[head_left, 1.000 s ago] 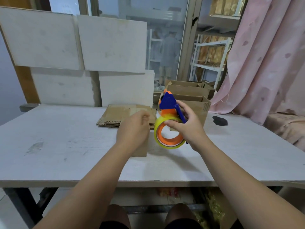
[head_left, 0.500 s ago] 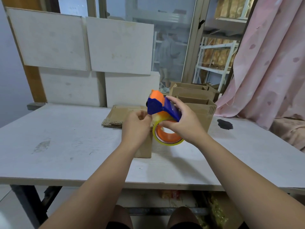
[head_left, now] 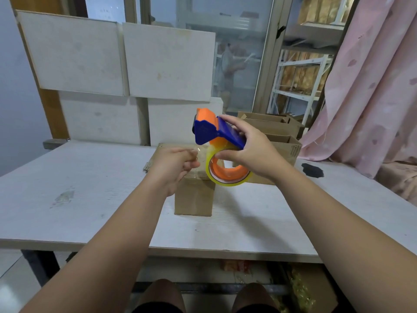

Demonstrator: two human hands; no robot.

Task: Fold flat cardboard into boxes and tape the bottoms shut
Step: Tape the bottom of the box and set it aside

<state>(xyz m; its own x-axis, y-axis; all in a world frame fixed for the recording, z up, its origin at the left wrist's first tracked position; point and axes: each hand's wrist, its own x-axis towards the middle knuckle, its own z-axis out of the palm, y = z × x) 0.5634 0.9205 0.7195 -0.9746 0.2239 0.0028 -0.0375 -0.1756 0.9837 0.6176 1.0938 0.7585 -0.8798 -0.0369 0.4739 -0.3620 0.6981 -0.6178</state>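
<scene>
A small folded cardboard box (head_left: 194, 197) stands on the white table (head_left: 79, 199) in front of me. My right hand (head_left: 252, 152) grips a blue and orange tape dispenser (head_left: 209, 129) with a yellowish tape roll (head_left: 228, 177), held just above the box's right top edge. My left hand (head_left: 173, 163) hovers over the box's top, fingers curled and pinching the clear tape end (head_left: 199, 152) pulled out from the dispenser. The box top is mostly hidden by my hands.
A stack of flat cardboard (head_left: 153, 159) lies behind the box. Several assembled open boxes (head_left: 282, 141) stand at the back right. White boards (head_left: 117, 64) lean behind the table. A pink curtain (head_left: 372, 86) hangs at the right. A black spot (head_left: 312, 170) marks the table.
The dispenser has tilted so its blue head points left and sits higher. My left hand lifted from the box top and now pinches the tape end.
</scene>
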